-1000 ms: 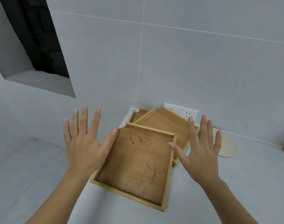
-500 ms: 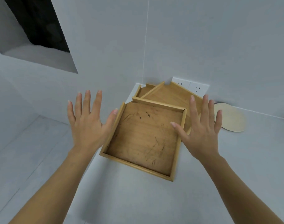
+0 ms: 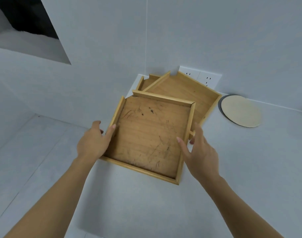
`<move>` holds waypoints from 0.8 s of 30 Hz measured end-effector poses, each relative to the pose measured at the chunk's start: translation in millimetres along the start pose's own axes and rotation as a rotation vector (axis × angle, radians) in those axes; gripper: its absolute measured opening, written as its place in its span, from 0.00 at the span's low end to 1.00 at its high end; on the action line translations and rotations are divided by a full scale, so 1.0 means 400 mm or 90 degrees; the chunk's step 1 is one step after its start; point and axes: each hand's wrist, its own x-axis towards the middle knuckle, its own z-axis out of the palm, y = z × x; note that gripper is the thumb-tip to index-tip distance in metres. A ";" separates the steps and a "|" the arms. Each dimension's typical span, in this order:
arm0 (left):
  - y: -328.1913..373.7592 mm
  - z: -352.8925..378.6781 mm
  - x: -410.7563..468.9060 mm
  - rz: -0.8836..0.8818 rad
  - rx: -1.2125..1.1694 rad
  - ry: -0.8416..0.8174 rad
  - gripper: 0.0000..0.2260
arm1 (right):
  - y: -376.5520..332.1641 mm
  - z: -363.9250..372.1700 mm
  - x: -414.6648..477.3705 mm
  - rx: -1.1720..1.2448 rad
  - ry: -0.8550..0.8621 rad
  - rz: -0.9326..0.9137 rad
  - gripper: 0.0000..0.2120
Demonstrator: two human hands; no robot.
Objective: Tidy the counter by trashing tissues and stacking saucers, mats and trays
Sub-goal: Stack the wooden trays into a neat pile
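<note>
Three shallow wooden trays lie fanned out in the counter's back corner. The scratched top tray (image 3: 150, 134) lies askew over a middle tray (image 3: 189, 93), and a corner of the lowest tray (image 3: 146, 81) shows behind. My left hand (image 3: 91, 141) grips the top tray's left rim, thumb on the rim and fingers outside. My right hand (image 3: 201, 152) straddles its right rim, thumb hovering over the tray floor and fingers curled outside, not clearly pressed on it. A round cream mat (image 3: 241, 110) lies flat to the right of the trays.
The white counter (image 3: 250, 160) runs right and toward me; its left edge drops to a tiled floor (image 3: 26, 152). A tiled wall with a double socket (image 3: 203, 77) stands just behind the trays. A dark recess (image 3: 26, 14) opens at upper left.
Both hands, held spread and raised above the tray before, have come down onto the top tray's side rims. The left hand has closed on the left rim.
</note>
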 end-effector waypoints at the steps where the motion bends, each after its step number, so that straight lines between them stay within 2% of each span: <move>1: -0.006 0.007 0.002 0.002 -0.006 -0.007 0.29 | -0.001 0.006 -0.004 -0.011 -0.041 0.025 0.30; 6: -0.011 0.031 0.004 0.097 -0.023 0.044 0.14 | -0.006 0.040 -0.011 0.001 -0.148 0.066 0.25; 9: 0.000 0.036 -0.003 0.127 -0.020 0.089 0.15 | -0.004 0.043 -0.004 -0.012 -0.149 0.061 0.22; 11: 0.007 0.034 -0.008 0.145 -0.010 0.118 0.15 | -0.004 0.034 -0.003 -0.042 -0.161 0.035 0.25; 13: 0.022 0.024 -0.010 0.160 -0.016 0.140 0.15 | -0.004 0.015 0.003 -0.003 -0.159 0.053 0.22; 19: 0.131 -0.031 0.013 0.208 -0.046 0.196 0.15 | -0.002 -0.059 0.067 0.055 -0.091 0.070 0.20; 24: 0.257 -0.064 0.093 0.281 0.025 0.204 0.15 | 0.006 -0.125 0.137 0.087 -0.040 0.099 0.14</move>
